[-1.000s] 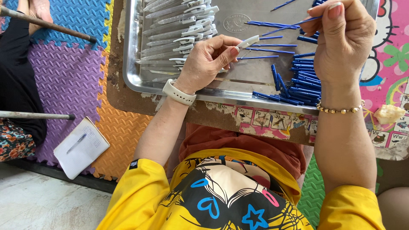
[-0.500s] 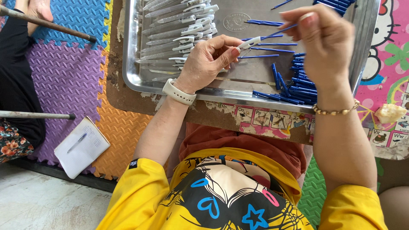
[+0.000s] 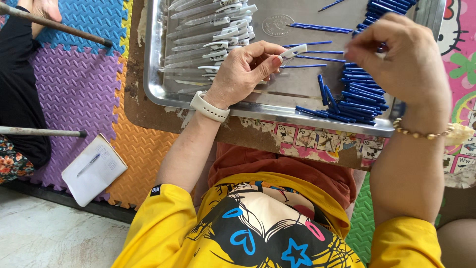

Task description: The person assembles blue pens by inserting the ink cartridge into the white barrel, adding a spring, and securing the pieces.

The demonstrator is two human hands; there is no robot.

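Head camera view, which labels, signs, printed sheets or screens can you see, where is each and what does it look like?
Stamped round emblem: on the metal tray's floor near the top, grey embossed circle.
Picture chart: on the board edge below the tray, row of small colourful squares.
Notepad: on the orange mat at left, white rectangle, pen lying on it.
Watch: left wrist, white band, screen not visible.

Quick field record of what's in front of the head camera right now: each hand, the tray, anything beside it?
left hand: pinches a white pen barrel over the tray
right hand: above the blue refills, fingertips curled; hold unclear
metal tray: white barrels stacked left, blue refills right
notepad: on the foam mat, pen on it
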